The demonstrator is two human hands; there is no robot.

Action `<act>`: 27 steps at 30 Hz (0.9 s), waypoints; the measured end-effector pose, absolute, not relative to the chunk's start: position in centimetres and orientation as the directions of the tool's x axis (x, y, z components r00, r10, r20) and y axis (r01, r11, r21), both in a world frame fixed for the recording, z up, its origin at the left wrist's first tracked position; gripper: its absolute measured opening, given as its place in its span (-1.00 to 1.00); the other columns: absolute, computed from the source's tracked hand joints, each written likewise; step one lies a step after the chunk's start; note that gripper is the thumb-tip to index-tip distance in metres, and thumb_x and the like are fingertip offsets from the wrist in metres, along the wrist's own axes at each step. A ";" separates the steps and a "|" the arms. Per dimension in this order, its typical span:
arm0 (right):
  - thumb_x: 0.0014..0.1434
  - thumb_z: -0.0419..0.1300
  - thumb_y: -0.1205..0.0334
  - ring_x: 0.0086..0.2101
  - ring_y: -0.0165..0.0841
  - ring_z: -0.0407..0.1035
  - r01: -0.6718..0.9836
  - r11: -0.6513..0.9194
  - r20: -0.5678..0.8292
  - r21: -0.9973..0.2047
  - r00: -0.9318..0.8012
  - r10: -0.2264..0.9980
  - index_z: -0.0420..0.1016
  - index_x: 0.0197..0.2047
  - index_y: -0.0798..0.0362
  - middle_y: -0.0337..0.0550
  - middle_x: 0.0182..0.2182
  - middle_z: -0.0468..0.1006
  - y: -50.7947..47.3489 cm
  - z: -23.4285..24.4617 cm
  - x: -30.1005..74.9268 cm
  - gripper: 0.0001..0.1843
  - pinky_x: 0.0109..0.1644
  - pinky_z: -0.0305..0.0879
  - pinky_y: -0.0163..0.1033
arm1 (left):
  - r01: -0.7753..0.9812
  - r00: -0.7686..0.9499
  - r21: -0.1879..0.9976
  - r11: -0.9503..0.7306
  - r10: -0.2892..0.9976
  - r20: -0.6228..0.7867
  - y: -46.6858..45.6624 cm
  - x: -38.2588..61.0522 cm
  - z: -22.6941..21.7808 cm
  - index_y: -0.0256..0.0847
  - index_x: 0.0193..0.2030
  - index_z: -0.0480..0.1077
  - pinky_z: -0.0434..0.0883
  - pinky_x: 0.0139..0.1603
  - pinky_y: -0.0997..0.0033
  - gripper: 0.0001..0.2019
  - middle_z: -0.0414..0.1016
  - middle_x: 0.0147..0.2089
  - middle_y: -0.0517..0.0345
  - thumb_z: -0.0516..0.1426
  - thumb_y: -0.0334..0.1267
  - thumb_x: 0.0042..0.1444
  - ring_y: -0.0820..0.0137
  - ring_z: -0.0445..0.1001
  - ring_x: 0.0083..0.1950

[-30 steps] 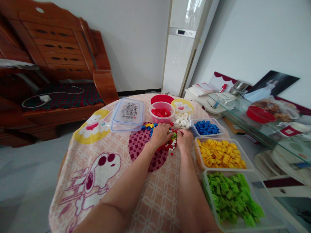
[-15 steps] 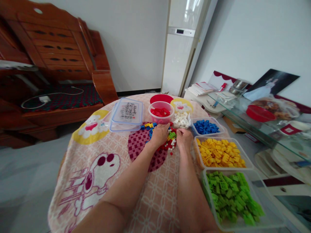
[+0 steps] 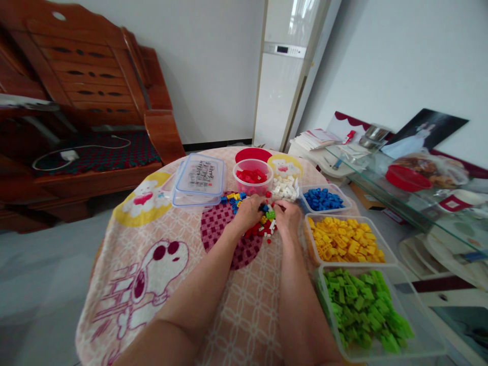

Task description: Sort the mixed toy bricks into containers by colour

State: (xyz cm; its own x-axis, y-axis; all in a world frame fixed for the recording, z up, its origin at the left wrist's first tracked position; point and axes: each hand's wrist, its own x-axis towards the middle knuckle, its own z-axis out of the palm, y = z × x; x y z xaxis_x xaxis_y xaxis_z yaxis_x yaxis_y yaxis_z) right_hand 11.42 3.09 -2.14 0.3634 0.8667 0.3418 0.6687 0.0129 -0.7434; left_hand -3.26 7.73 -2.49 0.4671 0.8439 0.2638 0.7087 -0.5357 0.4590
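Note:
Mixed toy bricks in red, white, green, yellow and blue lie in a loose pile between my two hands. My left hand is at the pile's left side with its fingers curled down. A dark blue brick shows at its fingertips; whether they grip it is unclear. My right hand is closed at the pile's right side, thumb and fingers pinched together. Something small and red is by its fingertips, too small to make out. Beyond the hands stands a round clear tub of red bricks, beside a heap of white bricks.
To the right stand clear boxes of blue bricks, yellow bricks and green bricks. Stacked clear lids lie at the left. A red round lid lies behind the tub. A glass shelf holds various items at the right.
My left hand has shifted slightly, and a dark blue brick now shows by its fingertips. My right fingertips have moved a little left, over the pile's edge.

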 end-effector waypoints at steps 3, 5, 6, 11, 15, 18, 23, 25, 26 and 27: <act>0.12 0.19 0.29 -0.21 -0.21 0.54 0.693 0.115 0.365 -0.712 0.224 0.904 0.70 -0.27 0.01 -0.08 -0.26 0.71 3.1 -2.3 11.4 -0.77 -0.04 0.39 -0.17 | 0.679 0.476 0.491 -0.546 0.836 0.273 7.7 -3.0 -2.6 -0.19 -0.08 0.56 0.46 0.02 0.33 -0.66 0.59 -0.15 0.05 0.15 -0.50 0.01 0.27 0.54 -0.08; 0.12 0.20 0.33 -0.10 -0.21 0.52 0.709 0.185 0.381 -0.680 0.127 0.916 0.70 -0.21 -0.01 -0.09 -0.17 0.70 3.2 -2.6 11.4 -0.76 0.07 0.38 -0.14 | 0.666 0.482 0.497 -0.556 0.830 0.281 7.7 -3.0 -2.6 -0.18 -0.05 0.57 0.47 0.03 0.31 -0.63 0.58 -0.15 0.05 0.14 -0.50 0.01 0.27 0.54 -0.08; 0.11 0.21 0.35 -0.05 -0.21 0.50 0.718 0.205 0.385 -0.665 0.095 0.918 0.69 -0.18 -0.02 -0.09 -0.12 0.69 3.2 -2.7 11.3 -0.74 0.12 0.36 -0.13 | 0.663 0.484 0.497 -0.560 0.827 0.287 7.7 -3.0 -2.6 -0.17 -0.03 0.57 0.47 0.03 0.30 -0.62 0.58 -0.14 0.05 0.14 -0.49 0.01 0.26 0.53 -0.08; 0.10 0.23 0.40 0.05 -0.15 0.43 0.770 0.196 0.376 -0.607 0.061 0.925 0.66 -0.14 0.04 0.02 0.00 0.62 3.4 -3.5 11.0 -0.73 0.22 0.30 -0.04 | 0.667 0.470 0.510 -0.543 0.838 0.277 7.6 -3.1 -2.6 -0.17 0.02 0.56 0.47 -0.01 0.32 -0.56 0.57 -0.15 0.05 0.14 -0.50 -0.01 0.28 0.53 -0.12; 0.09 0.24 0.41 0.03 -0.13 0.44 0.784 0.186 0.367 -0.592 0.057 0.928 0.64 -0.18 0.09 0.07 -0.02 0.61 3.3 -3.1 10.6 -0.78 0.21 0.30 -0.03 | 0.674 0.461 0.510 -0.535 0.844 0.275 7.6 -3.2 -2.6 -0.15 0.04 0.55 0.48 -0.01 0.32 -0.56 0.56 -0.14 0.06 0.14 -0.49 0.01 0.29 0.53 -0.13; 0.10 0.24 0.36 -0.06 -0.14 0.49 0.762 0.172 0.376 -0.625 0.100 0.921 0.64 -0.26 0.09 0.05 -0.14 0.66 2.9 -2.2 10.6 -0.84 0.14 0.35 -0.04 | 0.683 0.468 0.487 -0.544 0.838 0.280 7.7 -3.2 -2.7 -0.14 0.02 0.57 0.47 0.04 0.31 -0.60 0.57 -0.12 0.04 0.14 -0.47 0.04 0.28 0.54 -0.08; 0.10 0.25 0.10 -0.25 -0.20 0.56 0.522 0.157 0.396 -0.838 0.385 0.834 0.64 -0.23 0.08 -0.05 -0.31 0.69 2.5 -0.7 11.4 -0.74 -0.06 0.47 -0.14 | 0.733 0.453 0.431 -0.526 0.851 0.266 7.8 -3.2 -2.9 -0.18 -0.14 0.60 0.47 0.09 0.25 -0.75 0.59 -0.12 0.00 0.15 -0.42 0.10 0.22 0.54 -0.02; 0.07 0.26 0.03 -0.34 -0.22 0.57 0.304 0.168 0.318 -0.938 0.558 0.766 0.61 -0.16 0.13 -0.07 -0.37 0.67 2.7 -0.6 11.9 -0.63 -0.16 0.52 -0.14 | 0.737 0.451 0.429 -0.521 0.853 0.261 7.8 -3.2 -2.9 -0.17 -0.16 0.60 0.47 0.10 0.25 -0.77 0.60 -0.12 0.01 0.15 -0.42 0.10 0.22 0.55 -0.01; 0.07 0.26 0.01 -0.38 -0.23 0.57 0.178 0.187 0.258 -0.966 0.639 0.724 0.58 -0.12 0.15 -0.09 -0.40 0.66 2.8 -0.6 12.2 -0.58 -0.20 0.55 -0.13 | 0.735 0.453 0.433 -0.522 0.853 0.261 7.8 -3.2 -2.9 -0.16 -0.16 0.60 0.47 0.12 0.26 -0.77 0.61 -0.11 0.02 0.16 -0.43 0.10 0.23 0.56 0.00; 0.07 0.27 0.00 -0.41 -0.24 0.57 0.051 0.218 0.189 -0.975 0.709 0.679 0.55 -0.08 0.17 -0.11 -0.43 0.64 3.0 -0.7 12.4 -0.55 -0.22 0.57 -0.11 | 0.730 0.456 0.438 -0.525 0.851 0.260 7.7 -3.2 -2.8 -0.15 -0.15 0.60 0.47 0.13 0.26 -0.76 0.62 -0.11 0.03 0.16 -0.43 0.10 0.23 0.56 0.01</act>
State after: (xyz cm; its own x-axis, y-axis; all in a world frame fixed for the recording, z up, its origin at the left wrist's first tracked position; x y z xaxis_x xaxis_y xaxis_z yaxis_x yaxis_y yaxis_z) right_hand 12.44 2.99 -0.68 0.7092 0.6791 0.1894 0.0512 0.2184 -0.9745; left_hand -3.16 7.72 -2.82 0.4560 0.8512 0.2599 0.7301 -0.5248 0.4377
